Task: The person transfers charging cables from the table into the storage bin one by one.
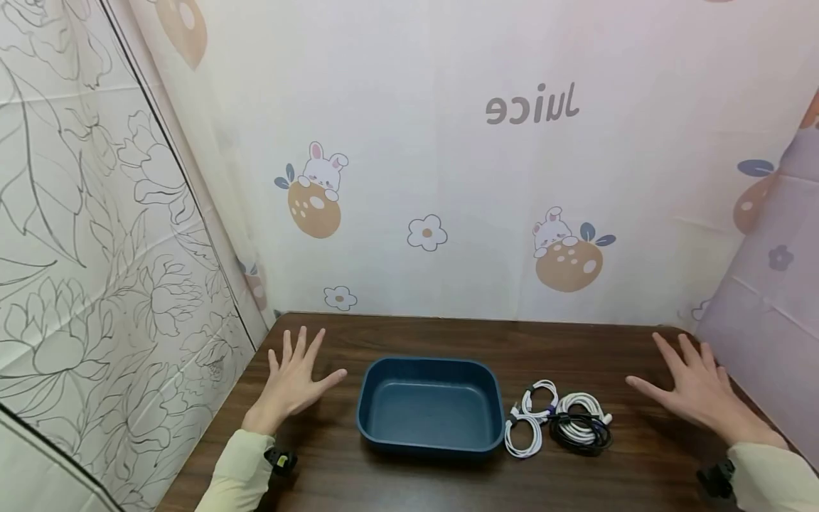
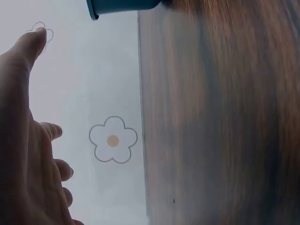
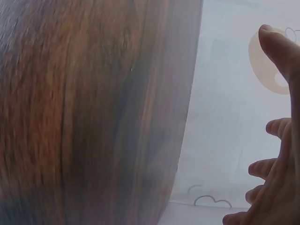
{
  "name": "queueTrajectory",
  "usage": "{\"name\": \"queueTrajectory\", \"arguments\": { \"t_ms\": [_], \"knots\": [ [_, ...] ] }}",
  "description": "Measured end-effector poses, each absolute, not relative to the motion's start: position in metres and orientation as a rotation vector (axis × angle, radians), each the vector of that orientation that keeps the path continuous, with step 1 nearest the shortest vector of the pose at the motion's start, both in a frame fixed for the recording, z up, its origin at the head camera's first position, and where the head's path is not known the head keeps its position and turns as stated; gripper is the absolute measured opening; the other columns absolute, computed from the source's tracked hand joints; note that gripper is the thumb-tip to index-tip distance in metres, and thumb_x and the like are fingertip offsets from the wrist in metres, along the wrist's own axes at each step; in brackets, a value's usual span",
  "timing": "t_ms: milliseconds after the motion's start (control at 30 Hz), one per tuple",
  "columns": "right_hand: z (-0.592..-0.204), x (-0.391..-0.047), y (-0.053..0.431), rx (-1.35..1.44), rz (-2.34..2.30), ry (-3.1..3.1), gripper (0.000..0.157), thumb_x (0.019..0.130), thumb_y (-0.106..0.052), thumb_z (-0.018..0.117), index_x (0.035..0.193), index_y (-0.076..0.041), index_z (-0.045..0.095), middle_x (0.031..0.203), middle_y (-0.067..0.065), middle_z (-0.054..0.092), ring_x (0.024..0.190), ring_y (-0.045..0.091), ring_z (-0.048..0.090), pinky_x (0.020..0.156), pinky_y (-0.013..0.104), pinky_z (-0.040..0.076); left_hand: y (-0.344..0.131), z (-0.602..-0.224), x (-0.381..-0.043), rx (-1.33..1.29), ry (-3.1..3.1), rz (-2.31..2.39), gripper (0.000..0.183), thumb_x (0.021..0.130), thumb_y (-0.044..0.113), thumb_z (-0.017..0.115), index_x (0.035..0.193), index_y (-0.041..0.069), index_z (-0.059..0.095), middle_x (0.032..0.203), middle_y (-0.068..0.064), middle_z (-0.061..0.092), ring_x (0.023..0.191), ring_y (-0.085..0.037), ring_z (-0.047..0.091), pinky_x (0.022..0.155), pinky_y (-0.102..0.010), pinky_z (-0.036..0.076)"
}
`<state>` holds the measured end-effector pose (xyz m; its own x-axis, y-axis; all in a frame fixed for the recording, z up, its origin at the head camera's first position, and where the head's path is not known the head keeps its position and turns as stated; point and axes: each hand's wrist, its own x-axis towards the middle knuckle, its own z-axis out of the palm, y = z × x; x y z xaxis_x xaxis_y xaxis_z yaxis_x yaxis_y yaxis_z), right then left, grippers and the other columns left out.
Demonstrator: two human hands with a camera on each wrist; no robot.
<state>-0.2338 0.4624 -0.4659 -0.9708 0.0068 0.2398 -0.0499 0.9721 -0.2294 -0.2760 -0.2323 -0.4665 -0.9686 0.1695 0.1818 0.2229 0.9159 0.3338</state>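
Observation:
In the head view my left hand (image 1: 293, 385) is held with spread fingers left of a dark blue rectangular tray (image 1: 429, 446). My right hand (image 1: 699, 391), fingers also spread, is over the right side of the table and holds nothing. Between the tray and this hand lie coiled cables: a thin white one (image 1: 527, 454) tied in two loops, a thicker white coil (image 1: 598, 406) and a black coil (image 1: 584, 449) overlapping it. The left wrist view catches a corner of the tray (image 2: 123, 5) above the left hand (image 2: 28, 136). Only tabletop and curtain show beyond the right hand (image 3: 276, 168).
The dark wood-grain table (image 1: 345, 483) ends at a pale printed curtain (image 1: 384, 178) with rabbits and flowers. Another curtain (image 1: 128, 284) with line-drawn flowers closes the left side, and a pale one (image 1: 768, 306) hangs at the right. Dark wrist devices (image 1: 281, 461) sit at both sleeves.

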Motion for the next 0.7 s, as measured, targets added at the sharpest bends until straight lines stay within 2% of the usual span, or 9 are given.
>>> {"name": "queueTrajectory", "arguments": {
  "t_ms": [100, 200, 333, 500, 700],
  "knots": [
    [-0.468, -0.234, 0.461, 0.028, 0.380, -2.879, 0.110, 0.093, -0.063, 0.062, 0.165, -0.008, -0.001, 0.158, 0.047, 0.001, 0.139, 0.076, -0.007, 0.097, 0.091, 0.011, -0.228, -0.468, -0.275, -0.309, -2.935, -0.565, 0.100, 0.090, 0.079, 0.053, 0.166, 0.026, 0.017, 0.173, -0.018, 0.002, 0.157, -0.048, -0.012, 0.115, -0.081, -0.001],
    [-0.471, -0.232, 0.459, 0.017, 0.413, -2.882, 0.109, 0.094, -0.062, 0.061, 0.164, -0.007, -0.002, 0.158, 0.048, 0.000, 0.138, 0.077, -0.007, 0.097, 0.091, 0.012, -0.225, -0.468, -0.274, -0.323, -2.949, -0.598, 0.097, 0.091, 0.079, 0.052, 0.165, 0.025, 0.021, 0.172, -0.018, 0.009, 0.157, -0.050, -0.005, 0.114, -0.082, 0.003],
    [-0.475, -0.231, 0.458, 0.008, 0.436, -2.875, 0.108, 0.095, -0.061, 0.061, 0.164, -0.006, -0.002, 0.157, 0.048, 0.000, 0.137, 0.077, -0.005, 0.096, 0.090, 0.015, -0.222, -0.465, -0.274, -0.327, -2.967, -0.650, 0.093, 0.092, 0.078, 0.051, 0.164, 0.024, 0.027, 0.170, -0.017, 0.023, 0.156, -0.050, 0.013, 0.115, -0.081, 0.014],
    [-0.478, -0.230, 0.457, 0.000, 0.461, -2.878, 0.108, 0.096, -0.061, 0.059, 0.164, -0.005, -0.004, 0.157, 0.048, -0.001, 0.138, 0.077, -0.006, 0.095, 0.090, 0.016, -0.218, -0.463, -0.272, -0.317, -2.996, -0.708, 0.088, 0.092, 0.080, 0.048, 0.160, 0.025, 0.037, 0.162, -0.013, 0.041, 0.148, -0.046, 0.039, 0.109, -0.075, 0.035],
    [-0.478, -0.230, 0.457, -0.004, 0.497, -2.866, 0.107, 0.097, -0.060, 0.058, 0.163, -0.004, -0.006, 0.157, 0.048, -0.004, 0.137, 0.077, -0.008, 0.097, 0.090, 0.015, -0.211, -0.465, -0.271, -0.294, -3.010, -0.793, 0.083, 0.092, 0.081, 0.045, 0.154, 0.026, 0.047, 0.152, -0.009, 0.055, 0.135, -0.038, 0.056, 0.103, -0.071, 0.043]
  ]
}}
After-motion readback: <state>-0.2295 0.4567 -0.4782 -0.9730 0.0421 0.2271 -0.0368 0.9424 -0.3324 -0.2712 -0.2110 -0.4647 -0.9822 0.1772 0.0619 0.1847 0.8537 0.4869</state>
